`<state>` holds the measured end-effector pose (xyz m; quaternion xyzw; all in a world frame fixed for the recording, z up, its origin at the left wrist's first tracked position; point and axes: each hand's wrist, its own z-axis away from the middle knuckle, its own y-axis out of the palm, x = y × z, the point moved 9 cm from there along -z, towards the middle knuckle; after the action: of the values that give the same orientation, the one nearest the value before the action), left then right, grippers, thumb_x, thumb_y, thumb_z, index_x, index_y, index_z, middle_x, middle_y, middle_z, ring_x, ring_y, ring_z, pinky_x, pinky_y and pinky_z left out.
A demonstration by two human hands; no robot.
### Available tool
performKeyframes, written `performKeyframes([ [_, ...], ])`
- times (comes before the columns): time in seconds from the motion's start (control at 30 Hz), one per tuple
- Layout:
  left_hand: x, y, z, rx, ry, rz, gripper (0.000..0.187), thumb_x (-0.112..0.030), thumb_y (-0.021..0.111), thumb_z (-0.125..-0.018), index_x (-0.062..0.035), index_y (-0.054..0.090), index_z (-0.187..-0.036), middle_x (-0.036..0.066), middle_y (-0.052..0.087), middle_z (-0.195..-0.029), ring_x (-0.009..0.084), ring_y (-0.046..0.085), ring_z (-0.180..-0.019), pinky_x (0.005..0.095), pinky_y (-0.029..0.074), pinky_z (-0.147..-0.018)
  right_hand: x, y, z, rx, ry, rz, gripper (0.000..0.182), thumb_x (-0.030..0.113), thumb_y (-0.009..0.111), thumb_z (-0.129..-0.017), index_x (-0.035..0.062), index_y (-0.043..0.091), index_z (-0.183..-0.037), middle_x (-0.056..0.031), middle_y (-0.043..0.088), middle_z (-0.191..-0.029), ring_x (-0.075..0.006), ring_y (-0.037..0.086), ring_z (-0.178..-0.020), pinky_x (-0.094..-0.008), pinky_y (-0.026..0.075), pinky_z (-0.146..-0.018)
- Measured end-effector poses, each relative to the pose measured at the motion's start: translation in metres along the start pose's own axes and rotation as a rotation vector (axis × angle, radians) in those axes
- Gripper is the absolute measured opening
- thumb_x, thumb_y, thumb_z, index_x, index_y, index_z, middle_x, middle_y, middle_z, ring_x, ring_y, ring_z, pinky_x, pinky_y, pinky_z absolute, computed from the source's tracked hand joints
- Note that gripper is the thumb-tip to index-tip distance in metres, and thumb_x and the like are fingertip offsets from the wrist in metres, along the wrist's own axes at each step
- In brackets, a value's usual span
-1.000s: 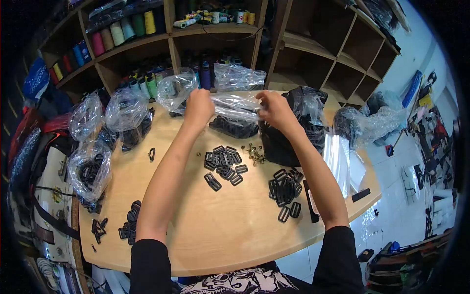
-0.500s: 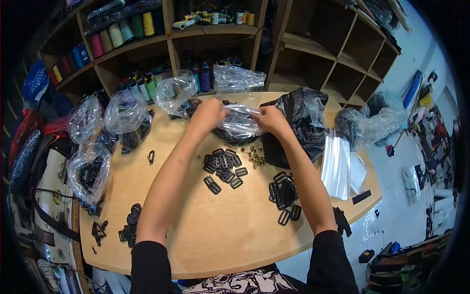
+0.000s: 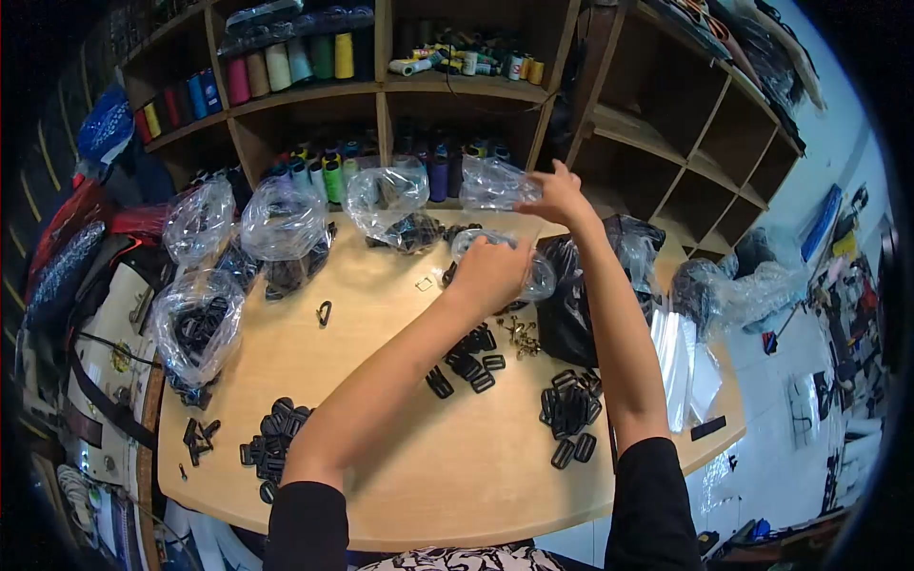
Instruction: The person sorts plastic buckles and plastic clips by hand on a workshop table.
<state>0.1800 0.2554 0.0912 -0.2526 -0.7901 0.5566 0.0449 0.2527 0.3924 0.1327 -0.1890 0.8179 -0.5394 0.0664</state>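
Note:
My left hand (image 3: 493,276) is closed on a clear plastic bag (image 3: 543,278) at the back middle of the table, with dark pieces around its base. Raised behind it, my right hand (image 3: 562,197) has its fingers apart, and its fingertips overlap the right end of another clear plastic bag (image 3: 493,183) by the shelf. Below my left hand lies a pile of black strap buckles (image 3: 466,364), partly covered by my forearm. Small brass-coloured metal pieces (image 3: 519,335) sit to the right of that pile.
Open clear bags of black parts (image 3: 195,328) line the table's left and back. More black buckles (image 3: 569,409) lie at right and black fittings (image 3: 276,438) at left. A black plastic bag (image 3: 566,309) and clear sheets (image 3: 674,366) are on the right. Shelves of thread spools (image 3: 343,57) stand behind.
My right hand has let go of the middle bag and risen toward the bag by the shelf. My left hand has moved onto the middle bag's opening. The camera view has shifted.

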Motion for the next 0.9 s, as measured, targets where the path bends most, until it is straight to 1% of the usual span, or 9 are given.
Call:
performKeyframes([
  [0.13,0.017,0.008,-0.018,0.099,-0.069,0.11,0.038,-0.013,0.064,-0.078,0.0041,0.055,-0.11,0.027,0.065,-0.096,0.0397,0.066,-0.088,0.0474,0.051,-0.086,-0.02,0.035,-0.01,0.365,0.074,-0.184,0.073,0.056,0.078,-0.066,0.0032,0.067,-0.116,-0.026,0.061,-0.122,-0.0372,0.056,-0.118,-0.0408,0.046,-0.1],
  [0.2,0.017,0.011,-0.02,0.038,0.008,0.055,0.041,-0.013,0.066,-0.076,0.0037,0.055,-0.112,0.025,0.065,-0.102,0.0398,0.065,-0.093,0.0473,0.051,-0.088,-0.026,0.038,-0.011,0.343,0.08,-0.159,0.066,0.054,0.078,-0.066,-0.0036,0.071,-0.098,-0.0272,0.068,-0.099,-0.0377,0.066,-0.097,-0.0396,0.052,-0.086],
  [0.27,0.016,0.015,-0.019,-0.02,0.086,0.003,0.045,-0.013,0.068,-0.073,0.0032,0.056,-0.113,0.024,0.064,-0.108,0.0399,0.065,-0.097,0.0471,0.051,-0.091,-0.033,0.035,-0.012,0.287,0.095,-0.195,0.052,0.049,0.08,-0.067,-0.0013,0.07,-0.077,-0.017,0.066,-0.066,-0.0252,0.066,-0.063,-0.0362,0.05,-0.061],
  [0.33,0.014,0.014,-0.015,0.103,0.074,0.015,0.045,-0.01,0.069,-0.071,-0.0005,0.058,-0.114,0.021,0.061,-0.118,0.0396,0.063,-0.101,0.0463,0.053,-0.087,-0.033,0.026,-0.008,0.241,0.109,-0.279,0.047,0.043,0.08,-0.067,-0.0022,0.07,-0.074,-0.0154,0.066,-0.065,-0.0262,0.065,-0.061,-0.0364,0.05,-0.062],
  [0.47,0.007,0.028,-0.017,0.272,0.087,0.08,0.031,-0.013,0.066,-0.074,-0.0033,0.065,-0.103,0.017,0.068,-0.095,0.0359,0.065,-0.095,0.049,0.052,-0.082,-0.022,-0.009,-0.02,-0.026,0.064,-0.348,0.039,0.032,0.08,-0.067,-0.0021,0.071,-0.083,-0.0164,0.068,-0.074,-0.0308,0.067,-0.071,-0.0365,0.052,-0.069],
  [0.53,-0.001,0.007,-0.012,0.036,0.123,0.036,0.021,-0.02,0.065,-0.08,-0.0039,0.066,-0.094,0.015,0.068,-0.083,0.0328,0.066,-0.09,0.0457,0.051,-0.08,-0.008,-0.046,-0.019,-0.36,-0.057,-0.314,0.038,0.029,0.08,-0.067,-0.0014,0.072,-0.089,-0.0193,0.068,-0.089,-0.0311,0.068,-0.083,-0.0361,0.053,-0.076],
  [0.6,-0.013,-0.025,0.003,-0.248,0.205,0.076,0.022,-0.026,0.064,-0.085,-0.0044,0.065,-0.091,0.013,0.068,-0.085,0.0281,0.067,-0.09,0.0399,0.049,-0.08,-0.012,-0.055,-0.023,-0.302,0.002,-0.368,0.036,0.026,0.079,-0.066,-0.0024,0.073,-0.086,-0.0224,0.066,-0.098,-0.0332,0.065,-0.094,-0.0387,0.051,-0.083],
  [0.77,-0.011,-0.025,0.043,-0.345,0.091,-0.132,0.055,-0.04,0.073,-0.079,-0.0145,0.059,-0.126,0.018,0.043,-0.144,0.0409,0.041,-0.13,0.0493,0.046,-0.093,-0.018,-0.079,-0.033,-0.292,0.048,-0.46,0.03,0.028,0.073,-0.072,0.0031,0.075,-0.09,-0.0183,0.07,-0.081,-0.0302,0.07,-0.078,-0.0366,0.053,-0.074],
  [0.9,0.018,0.034,0.02,-0.133,0.087,0.012,0.053,-0.018,0.069,-0.078,-0.0171,0.056,-0.13,0.021,0.051,-0.129,0.0416,0.048,-0.121,0.0484,0.053,-0.087,-0.023,-0.074,-0.043,-0.33,0.009,-0.493,0.032,0.027,0.074,-0.072,0.0032,0.075,-0.093,-0.0173,0.071,-0.083,-0.0304,0.07,-0.08,-0.036,0.053,-0.077],
])
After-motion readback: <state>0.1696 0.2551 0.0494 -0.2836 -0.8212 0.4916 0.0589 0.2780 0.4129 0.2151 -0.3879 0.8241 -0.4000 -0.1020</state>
